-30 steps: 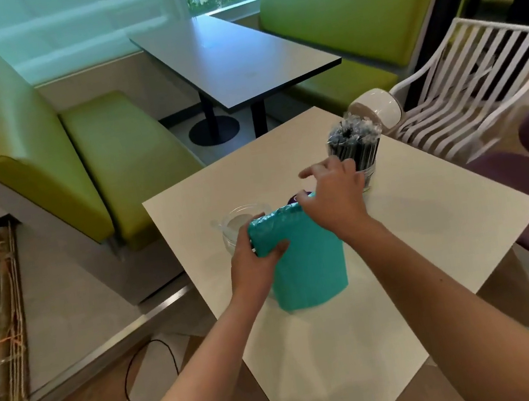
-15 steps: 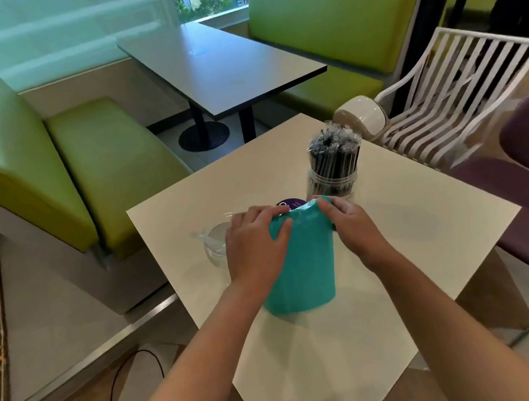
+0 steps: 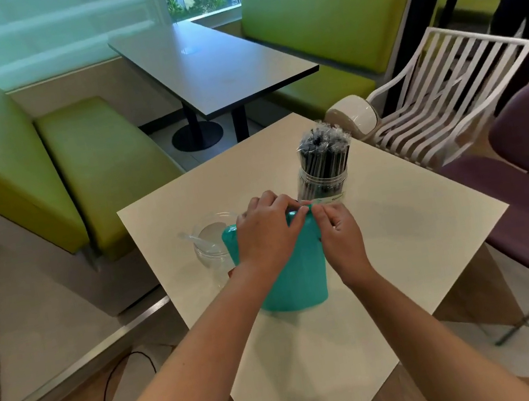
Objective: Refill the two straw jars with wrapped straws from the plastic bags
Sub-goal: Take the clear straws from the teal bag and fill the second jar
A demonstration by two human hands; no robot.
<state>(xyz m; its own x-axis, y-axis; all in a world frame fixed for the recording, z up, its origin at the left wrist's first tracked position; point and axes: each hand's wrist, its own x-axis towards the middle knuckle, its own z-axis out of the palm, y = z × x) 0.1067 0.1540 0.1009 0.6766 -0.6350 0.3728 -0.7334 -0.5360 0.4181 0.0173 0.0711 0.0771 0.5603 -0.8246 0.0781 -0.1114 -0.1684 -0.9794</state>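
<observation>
A café or restaurant dining area: green booth benches [image 3: 84, 166] flank a dark table [image 3: 210, 66] (window behind), with white slatted chair [image 3: 447, 95] nearby

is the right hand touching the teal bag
Touching. The head view shows the right hand pinching the top edge of the teal bag.

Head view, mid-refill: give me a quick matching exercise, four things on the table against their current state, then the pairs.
Things:
1. teal bag
2. near jar
3. far jar
4. white table

States:
A. packed with dark wrapped straws
B. pinched at its top by left hand and right hand
C. clear, looks nearly empty
D. carries both jars and the bag

Pairs: 1-B, 2-C, 3-A, 4-D
</observation>
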